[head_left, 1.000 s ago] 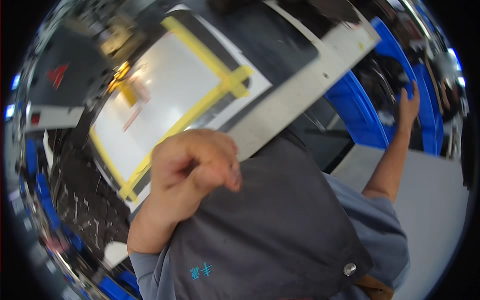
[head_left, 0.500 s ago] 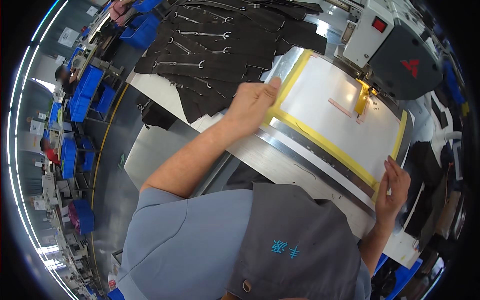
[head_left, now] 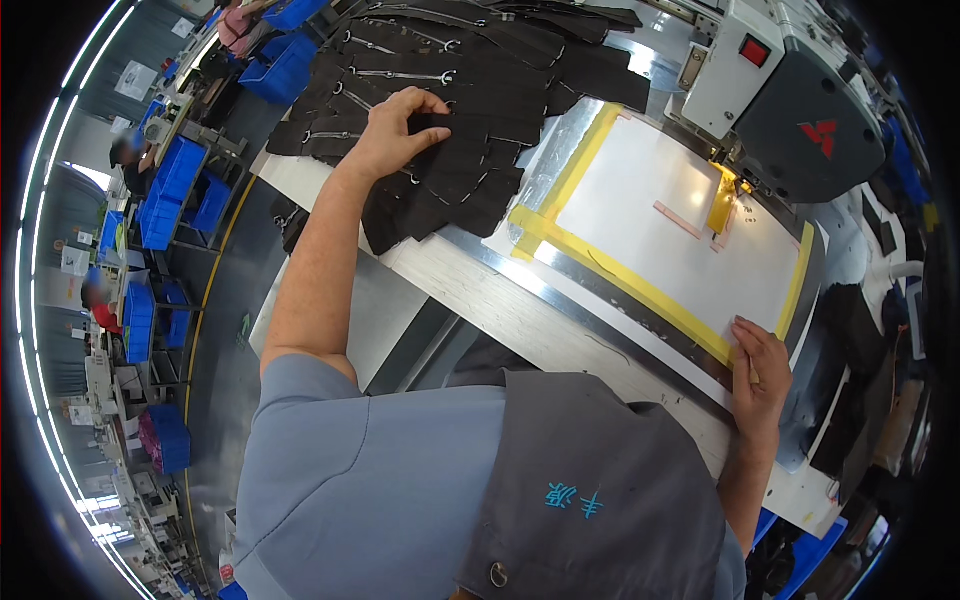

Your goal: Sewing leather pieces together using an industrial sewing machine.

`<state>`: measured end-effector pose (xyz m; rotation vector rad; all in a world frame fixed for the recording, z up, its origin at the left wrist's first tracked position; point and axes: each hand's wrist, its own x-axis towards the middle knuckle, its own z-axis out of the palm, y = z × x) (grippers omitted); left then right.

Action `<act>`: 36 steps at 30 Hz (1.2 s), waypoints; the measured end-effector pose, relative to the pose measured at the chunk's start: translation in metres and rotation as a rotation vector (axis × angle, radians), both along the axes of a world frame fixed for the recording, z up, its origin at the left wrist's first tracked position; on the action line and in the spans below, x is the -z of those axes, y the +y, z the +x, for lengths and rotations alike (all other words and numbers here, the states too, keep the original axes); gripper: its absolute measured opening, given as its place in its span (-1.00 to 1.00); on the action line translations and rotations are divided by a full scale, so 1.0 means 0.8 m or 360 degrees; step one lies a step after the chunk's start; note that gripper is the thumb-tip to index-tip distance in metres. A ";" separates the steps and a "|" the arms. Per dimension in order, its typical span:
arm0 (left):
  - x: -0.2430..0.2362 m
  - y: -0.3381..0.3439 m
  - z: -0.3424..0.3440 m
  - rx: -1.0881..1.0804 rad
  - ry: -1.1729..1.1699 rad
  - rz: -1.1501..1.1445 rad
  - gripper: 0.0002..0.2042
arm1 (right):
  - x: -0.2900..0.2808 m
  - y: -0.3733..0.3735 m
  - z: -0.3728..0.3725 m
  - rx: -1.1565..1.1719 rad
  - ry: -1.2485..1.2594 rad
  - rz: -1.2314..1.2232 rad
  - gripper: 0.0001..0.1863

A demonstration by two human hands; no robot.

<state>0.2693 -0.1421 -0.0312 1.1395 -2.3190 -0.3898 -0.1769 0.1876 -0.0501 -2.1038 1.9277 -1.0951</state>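
My left hand [head_left: 395,135] is over the dark fabric pieces [head_left: 475,190] at the left of the table, thumb and fingers closed around the edge of one piece. Silver wrenches [head_left: 405,75] lie on the fabric around it. My right hand [head_left: 762,375] rests at the near right corner of a flat template, fingertips on its surface and thumb apart. The template carries a white sheet [head_left: 640,220] bordered with yellow tape [head_left: 640,283]. Its far right side sits under the sewing machine head [head_left: 800,110], beside a lit yellow part [head_left: 722,205].
The pale table edge [head_left: 500,300] runs in front of me. More dark fabric [head_left: 850,325] lies at the right. Left of the table, past a walkway with a yellow floor line [head_left: 212,275], are blue bins [head_left: 175,185], workbenches and other seated people.
My left hand has left the template's left edge and moved left onto the dark fabric. My right hand has slid slightly left along the template's near right corner.
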 end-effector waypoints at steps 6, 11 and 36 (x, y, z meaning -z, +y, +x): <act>0.002 -0.021 -0.021 0.0115 0.1255 0.0518 -0.86 | -0.012 -0.013 0.000 -0.0143 0.0014 0.0125 -0.76; -0.002 0.027 -0.167 0.0504 0.1084 0.0565 -0.87 | -0.016 -0.059 -0.004 -0.0364 0.0059 0.0112 -0.76; 0.049 0.050 -0.354 0.0864 0.0152 0.0398 -0.85 | 0.033 -0.146 -0.040 -0.0082 0.0343 -0.0107 -0.74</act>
